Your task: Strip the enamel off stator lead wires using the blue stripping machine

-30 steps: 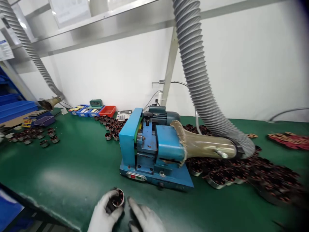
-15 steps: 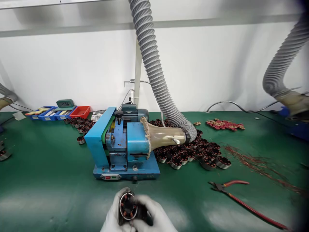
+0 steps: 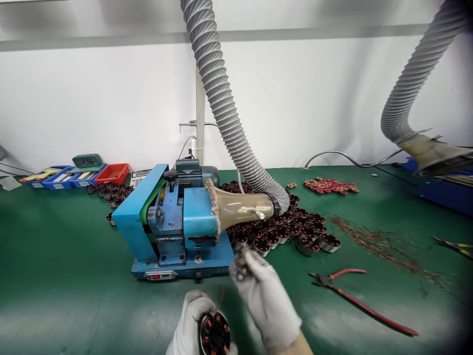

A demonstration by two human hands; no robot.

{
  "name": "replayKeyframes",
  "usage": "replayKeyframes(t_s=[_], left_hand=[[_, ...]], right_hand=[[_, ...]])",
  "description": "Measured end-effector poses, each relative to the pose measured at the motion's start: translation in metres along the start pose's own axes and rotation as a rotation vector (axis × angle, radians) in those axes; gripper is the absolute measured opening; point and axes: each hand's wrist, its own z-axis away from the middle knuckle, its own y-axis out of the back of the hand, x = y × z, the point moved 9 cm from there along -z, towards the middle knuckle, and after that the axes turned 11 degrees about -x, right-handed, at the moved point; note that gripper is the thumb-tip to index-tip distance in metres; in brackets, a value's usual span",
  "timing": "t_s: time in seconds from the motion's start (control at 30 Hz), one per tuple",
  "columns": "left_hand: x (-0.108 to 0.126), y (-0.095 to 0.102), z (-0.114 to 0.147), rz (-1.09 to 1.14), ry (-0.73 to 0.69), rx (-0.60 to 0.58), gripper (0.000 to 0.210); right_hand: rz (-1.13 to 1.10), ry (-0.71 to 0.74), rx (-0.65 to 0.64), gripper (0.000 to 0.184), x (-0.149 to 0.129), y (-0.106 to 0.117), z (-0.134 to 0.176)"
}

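Observation:
My left hand (image 3: 191,319), in a white glove with darkened fingertips, is wrapped round a wound motor stator (image 3: 215,334) at the bottom of the view. The stator's round face, with copper windings and a dark centre, is turned up; part of it is cut off by the frame's edge. Above and to the right of it, apart from the stator, is my right hand (image 3: 264,293), also gloved. Its grimy fingers are curled together and blurred, so anything between them is too unclear to name. It is close to the front right corner of the blue belt machine (image 3: 170,241).
Many stators (image 3: 262,244) stand behind and right of the machine. Cutting pliers (image 3: 343,291) with red handles lie at right, near loose copper wire scraps (image 3: 373,244). A grey hose (image 3: 225,108) joins the machine's nozzle. Small bins (image 3: 113,172) stand at the back left.
My right hand has left the stator and moved up and right toward the machine's corner. My left hand has shifted right and lower, still holding the stator. The view has turned slightly right.

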Motion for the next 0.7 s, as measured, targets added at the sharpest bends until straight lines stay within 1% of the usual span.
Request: replayKeyframes(t_s=[0.03,0.07,0.1,0.17,0.2,0.23,0.3,0.37,0.43,0.53,0.7], left_hand=[[-0.002,0.002,0.0,-0.022,0.024,0.017,0.044],[-0.006,0.005,-0.001,-0.038,0.06,0.04,0.043],[-0.012,0.008,-0.003,-0.047,0.103,0.065,0.042],[-0.025,0.008,-0.01,-0.032,0.18,0.062,0.042],[-0.032,0.006,-0.014,-0.012,0.215,0.055,0.041],[-0.04,0.005,-0.018,0.014,0.255,0.049,0.041],[-0.057,0.002,-0.026,0.065,0.35,0.064,0.04],[-0.069,0.004,-0.034,0.103,0.425,0.123,0.039],[-0.071,0.003,-0.043,0.124,0.434,0.14,0.039],[-0.064,0.002,-0.055,0.109,0.383,0.135,0.035],[-0.059,0.0,-0.059,0.087,0.373,0.148,0.033]], right_hand=[[0.004,0.067,0.045,0.022,-0.007,0.006,-0.002],[0.066,0.104,0.055,0.02,-0.01,0.008,-0.002],[0.185,0.092,-0.007,0.018,-0.007,0.003,-0.003],[0.427,0.081,-0.17,0.017,0.006,-0.014,0.0],[0.527,0.089,-0.23,0.018,0.014,-0.022,0.002],[0.6,0.111,-0.251,0.019,0.019,-0.028,0.004],[0.698,0.147,-0.224,0.021,0.026,-0.033,0.003],[0.764,0.142,-0.215,0.021,0.031,-0.037,-0.005],[0.804,0.159,-0.227,0.023,0.03,-0.04,-0.015],[0.839,0.186,-0.2,0.025,0.025,-0.039,-0.026],[0.834,0.137,-0.2,0.026,0.023,-0.039,-0.027]])
